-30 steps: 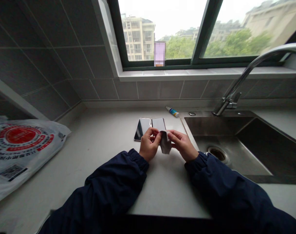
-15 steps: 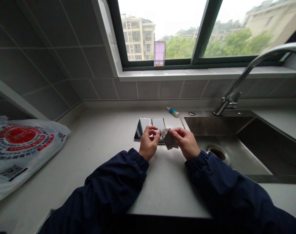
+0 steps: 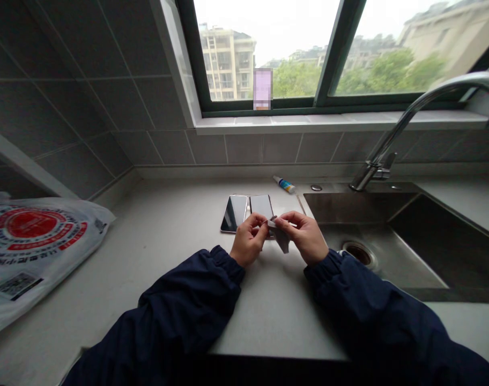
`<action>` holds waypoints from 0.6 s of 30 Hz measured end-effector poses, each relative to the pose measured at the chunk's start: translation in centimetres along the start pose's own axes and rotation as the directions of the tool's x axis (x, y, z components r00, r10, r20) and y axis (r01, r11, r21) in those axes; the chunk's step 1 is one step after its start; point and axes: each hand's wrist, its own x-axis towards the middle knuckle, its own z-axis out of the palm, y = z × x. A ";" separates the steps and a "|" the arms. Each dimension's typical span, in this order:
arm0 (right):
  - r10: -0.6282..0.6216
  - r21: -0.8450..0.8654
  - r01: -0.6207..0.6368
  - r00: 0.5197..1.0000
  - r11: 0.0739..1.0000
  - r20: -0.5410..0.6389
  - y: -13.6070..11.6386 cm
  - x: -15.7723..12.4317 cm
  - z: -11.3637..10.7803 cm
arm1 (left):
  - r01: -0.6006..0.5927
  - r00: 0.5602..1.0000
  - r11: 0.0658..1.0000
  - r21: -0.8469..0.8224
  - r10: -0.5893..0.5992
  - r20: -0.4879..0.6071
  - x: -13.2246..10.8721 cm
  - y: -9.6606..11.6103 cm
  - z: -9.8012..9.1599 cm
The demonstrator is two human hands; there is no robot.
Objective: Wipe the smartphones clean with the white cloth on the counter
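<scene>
A small grey cloth hangs folded between my two hands above the worktop. My right hand pinches its upper edge between thumb and fingers. From the other side, my left hand is closed in a pinch at the cloth's upper left edge; whether something small is also in those fingertips I cannot make out. Just beyond the hands lie two phones side by side, a left phone with a dark, reflective screen and a right phone partly hidden by my fingers.
A white and blue tube lies behind the phones. To the right is a steel sink with a drain and a curved tap. A printed plastic bag rests at the left. Tiled wall and window stand behind.
My hands have come closer together, and the left fingertips now meet the cloth. The cloth has turned and folded narrower, hanging slightly lower. The phones and tube stay put.
</scene>
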 end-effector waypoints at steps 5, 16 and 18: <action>-0.008 -0.077 0.012 0.999 0.997 0.042 0.5 0.1 -0.1 | -0.037 0.994 0.999 0.011 0.038 -0.102 0.2 0.1 -0.1; -0.038 -0.130 0.061 0.984 0.990 0.173 -0.1 -0.6 0.6 | -0.066 0.974 0.994 0.083 0.082 -0.211 0.5 0.2 -0.4; -0.125 -0.189 0.153 0.980 0.970 0.154 -0.3 -0.5 0.5 | -0.069 0.968 0.992 0.107 0.092 -0.232 0.5 0.3 -0.4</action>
